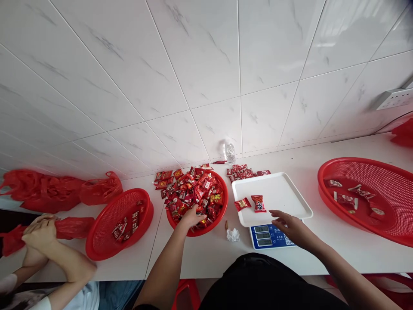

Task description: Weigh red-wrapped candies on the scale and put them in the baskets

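My left hand (191, 218) reaches into a red basket (223, 206) heaped with red wrapped candies, its fingers curled among the wrappers; what they grip is hidden. My right hand (290, 227) hovers palm down, fingers apart and holding nothing, over the front edge of a white tray (284, 193) that sits on a blue digital scale (269, 237). Two red candy packets (251, 203) lie on the tray's left side.
A smaller red basket (106, 224) holds a few candies at left. A large red basket (387, 181) stands at right. Loose candies (245, 172) and a water bottle (229, 152) sit by the wall. Another person's hands (40, 232) hold a red plastic bag at far left.
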A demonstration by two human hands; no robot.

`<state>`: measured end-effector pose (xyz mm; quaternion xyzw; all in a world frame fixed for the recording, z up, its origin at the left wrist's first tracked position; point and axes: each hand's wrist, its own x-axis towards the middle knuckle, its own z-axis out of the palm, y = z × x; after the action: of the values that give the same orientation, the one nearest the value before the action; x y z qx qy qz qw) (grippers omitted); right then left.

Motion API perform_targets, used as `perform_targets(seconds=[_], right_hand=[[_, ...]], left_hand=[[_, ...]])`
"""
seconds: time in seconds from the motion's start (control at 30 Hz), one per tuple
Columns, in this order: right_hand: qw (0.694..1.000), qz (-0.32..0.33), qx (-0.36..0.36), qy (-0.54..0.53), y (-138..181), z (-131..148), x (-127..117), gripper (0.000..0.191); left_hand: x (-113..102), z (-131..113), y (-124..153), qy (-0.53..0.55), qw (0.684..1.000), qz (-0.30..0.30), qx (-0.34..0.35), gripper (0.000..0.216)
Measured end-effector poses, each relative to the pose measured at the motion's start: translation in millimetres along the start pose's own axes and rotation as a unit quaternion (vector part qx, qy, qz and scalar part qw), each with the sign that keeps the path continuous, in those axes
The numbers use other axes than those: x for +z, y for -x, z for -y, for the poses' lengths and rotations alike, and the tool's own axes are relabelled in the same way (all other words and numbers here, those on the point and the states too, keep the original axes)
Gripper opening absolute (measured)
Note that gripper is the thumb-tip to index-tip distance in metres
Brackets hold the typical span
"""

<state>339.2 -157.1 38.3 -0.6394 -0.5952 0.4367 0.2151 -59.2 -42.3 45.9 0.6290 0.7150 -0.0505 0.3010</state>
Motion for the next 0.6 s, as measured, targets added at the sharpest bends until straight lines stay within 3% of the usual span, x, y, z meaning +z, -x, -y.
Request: perform_targets(seconds=[0.13,0.27,0.43,0.6], right_hand=[[1.000,0.002,0.003,0.001,-0.6,0.9,0.3,0.045],[1.000,0.005,0.003,-0.004,-1.5,-1.1,5.5,0.044],[1.000,0.000,-0.001,-0.014,1.3,1.8,7.0,0.044],[1.000,-0.001,0.006,-0.017,4.1,-3.7,1.2,0.044]], left_hand=[[10.1,-15.5,-12.1,-0.042,0.998,0.020,-0.033,0.087],[17.6,-26.8,-23.7,-0.013,0.998,0.033,-0.051,0.087],[20.1,-21.0,-18.7,0.033,0.999,0.015,-0.033,0.066],[5.8,-4.8,-3.4,0.125,0.992,-0.025,-0.013,0.050]])
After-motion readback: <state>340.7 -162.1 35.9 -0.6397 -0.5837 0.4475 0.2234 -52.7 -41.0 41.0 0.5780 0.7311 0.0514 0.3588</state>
